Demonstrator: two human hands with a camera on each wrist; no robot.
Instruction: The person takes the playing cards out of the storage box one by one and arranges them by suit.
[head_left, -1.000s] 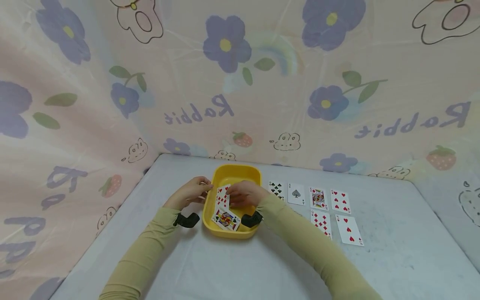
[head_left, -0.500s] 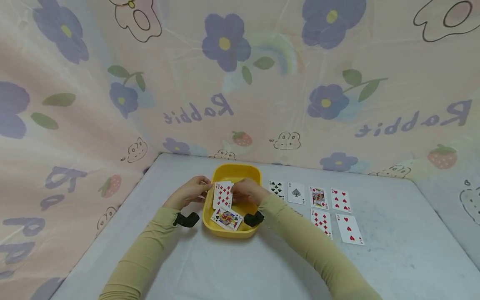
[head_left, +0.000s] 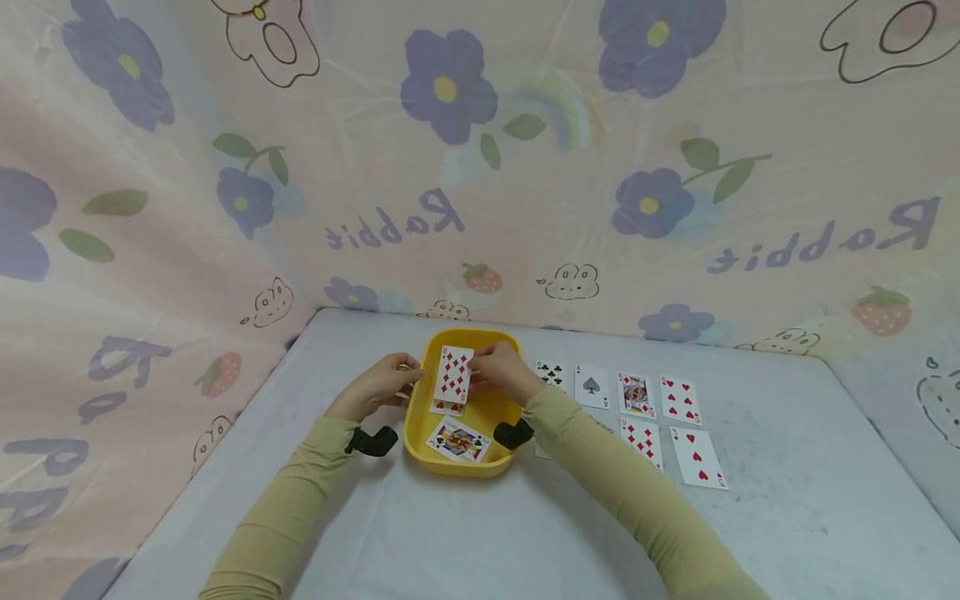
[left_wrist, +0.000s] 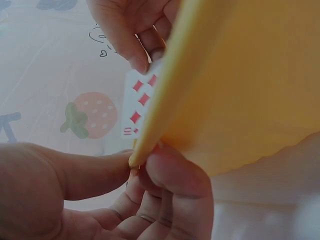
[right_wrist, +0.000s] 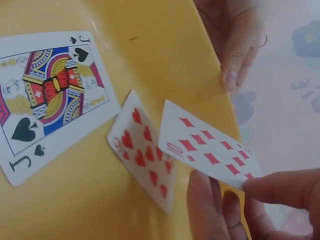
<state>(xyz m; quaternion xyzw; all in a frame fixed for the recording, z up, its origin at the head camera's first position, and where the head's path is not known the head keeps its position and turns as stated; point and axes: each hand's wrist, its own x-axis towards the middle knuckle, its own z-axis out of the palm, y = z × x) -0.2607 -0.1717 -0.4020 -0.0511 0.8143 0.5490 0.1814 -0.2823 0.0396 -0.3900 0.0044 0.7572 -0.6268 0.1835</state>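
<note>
A yellow plastic tray (head_left: 459, 469) stands in front of me in the head view. My left hand (head_left: 378, 385) pinches its left rim between thumb and fingers, as the left wrist view confirms. My right hand (head_left: 504, 368) holds a ten of diamonds (right_wrist: 207, 145) by one edge, raised and tilted above the tray floor. Below it lies a hearts card (right_wrist: 142, 155), apparently a nine, partly covered in the head view. A jack of spades (right_wrist: 57, 95) lies face up and slanted near the tray's front end.
Right of the tray, face-up cards lie in rows: ace of spades (head_left: 592, 387), red king (head_left: 637, 395), six of hearts (head_left: 680, 401), a diamonds card (head_left: 641, 442) and three of hearts (head_left: 699, 457). A clubs card (head_left: 551, 373) is partly behind my right sleeve. Patterned cloth walls surround the table.
My right hand has picked the ten of diamonds up off the hearts card and moved it toward the tray's far end. The left hand has stayed on the rim.
</note>
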